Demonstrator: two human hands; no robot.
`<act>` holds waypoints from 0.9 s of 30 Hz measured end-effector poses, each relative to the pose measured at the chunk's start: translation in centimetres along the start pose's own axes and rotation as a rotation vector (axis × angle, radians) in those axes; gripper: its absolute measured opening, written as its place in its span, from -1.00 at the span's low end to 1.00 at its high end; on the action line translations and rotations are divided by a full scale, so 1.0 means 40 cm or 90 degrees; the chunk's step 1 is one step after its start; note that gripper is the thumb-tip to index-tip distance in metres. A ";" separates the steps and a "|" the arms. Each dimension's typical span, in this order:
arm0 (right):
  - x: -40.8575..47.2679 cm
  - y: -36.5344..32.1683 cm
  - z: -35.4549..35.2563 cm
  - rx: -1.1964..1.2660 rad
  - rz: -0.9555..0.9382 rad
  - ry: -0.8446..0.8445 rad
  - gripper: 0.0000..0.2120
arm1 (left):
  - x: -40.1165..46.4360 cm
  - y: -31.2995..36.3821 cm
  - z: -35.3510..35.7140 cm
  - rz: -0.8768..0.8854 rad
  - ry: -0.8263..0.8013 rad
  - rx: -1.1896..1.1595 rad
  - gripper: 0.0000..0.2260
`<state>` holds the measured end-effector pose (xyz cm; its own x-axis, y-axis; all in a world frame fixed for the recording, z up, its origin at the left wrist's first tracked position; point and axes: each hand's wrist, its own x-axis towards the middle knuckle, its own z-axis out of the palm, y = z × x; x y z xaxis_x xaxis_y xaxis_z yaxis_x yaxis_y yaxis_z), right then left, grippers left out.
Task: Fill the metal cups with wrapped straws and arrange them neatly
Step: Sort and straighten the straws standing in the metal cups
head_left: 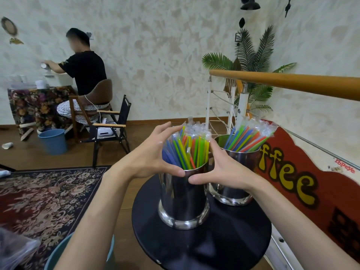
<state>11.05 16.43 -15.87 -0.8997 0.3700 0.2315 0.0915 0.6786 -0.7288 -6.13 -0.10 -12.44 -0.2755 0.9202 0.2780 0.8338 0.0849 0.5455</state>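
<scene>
Two shiny metal cups stand on a round black table [204, 248]. The near cup [184, 203] holds a bundle of wrapped coloured straws [188, 151] standing upright. My left hand [153, 154] and my right hand [220, 168] cup this bundle from both sides just above the rim, fingers curved round the straws, thumbs nearly meeting at the front of the rim. The far cup [233, 191] behind it to the right is full of wrapped straws [249, 137] that lean to the right.
A red "coffee" sign [303, 178] and a wooden handrail [292, 82] run along the right. A patterned rug [44, 195] lies left, a blue bin [56, 256] stands by my left arm. A seated person [83, 71] works at a far table; a folding chair [111, 127] stands nearby.
</scene>
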 end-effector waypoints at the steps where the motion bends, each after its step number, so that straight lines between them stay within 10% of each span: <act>1: 0.000 0.002 -0.004 0.003 0.001 0.002 0.15 | 0.001 -0.004 0.002 0.002 0.006 -0.014 0.12; 16: -0.001 0.019 -0.030 0.112 0.044 -0.036 0.32 | -0.014 -0.057 0.006 -0.033 -0.016 -0.271 0.20; 27: 0.001 -0.009 0.005 -0.057 0.009 0.080 0.46 | 0.025 0.034 0.068 0.008 0.073 -0.084 0.16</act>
<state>10.88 16.06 -15.73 -0.8381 0.4529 0.3042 0.1466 0.7240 -0.6741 -3.98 1.97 -13.55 -0.3245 0.8710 0.3690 0.7698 0.0164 0.6381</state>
